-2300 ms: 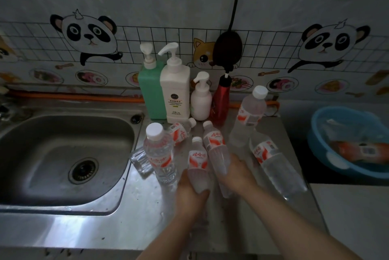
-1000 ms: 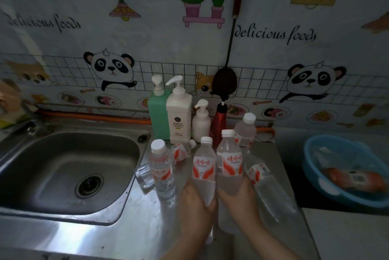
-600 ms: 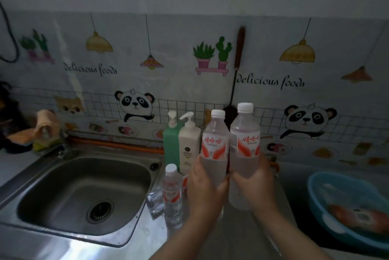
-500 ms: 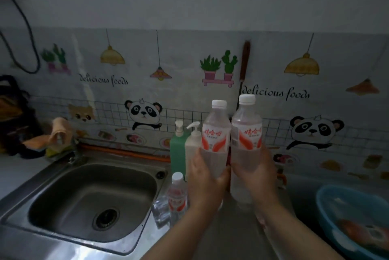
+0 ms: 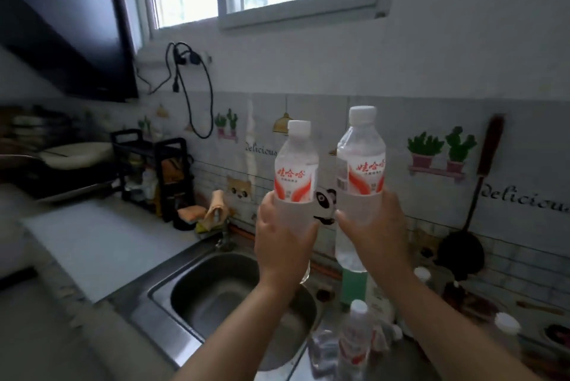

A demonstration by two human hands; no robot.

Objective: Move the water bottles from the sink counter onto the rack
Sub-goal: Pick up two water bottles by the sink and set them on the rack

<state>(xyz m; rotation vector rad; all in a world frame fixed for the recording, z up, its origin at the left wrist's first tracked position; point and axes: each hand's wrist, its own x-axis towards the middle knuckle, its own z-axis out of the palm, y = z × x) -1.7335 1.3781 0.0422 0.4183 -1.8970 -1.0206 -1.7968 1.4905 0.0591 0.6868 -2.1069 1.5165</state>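
Observation:
Two clear water bottles with white caps and red-and-white labels are held upright in front of me, above the sink [image 5: 216,297]. My left hand [image 5: 282,242] grips the lower half of the left bottle [image 5: 296,171]. My right hand [image 5: 377,232] grips the right bottle [image 5: 362,164], which stands slightly higher. Another water bottle [image 5: 354,340] stands on the sink counter at the bottom, and a white cap of a further bottle [image 5: 507,323] shows at the lower right. A black rack [image 5: 154,171] stands against the wall at the left, beyond the sink.
A white countertop [image 5: 92,242] lies left of the sink. Cloths and a sponge [image 5: 203,214] sit by the tap. A green soap bottle [image 5: 353,286] stands behind my hands. A black range hood [image 5: 68,41] hangs at upper left, a cable [image 5: 191,97] dangles from a socket, and a black ladle [image 5: 462,245] hangs at right.
Both hands have lifted their bottles off the counter and carried them up. My view has swung up and to the left, bringing the rack, hood and window into sight.

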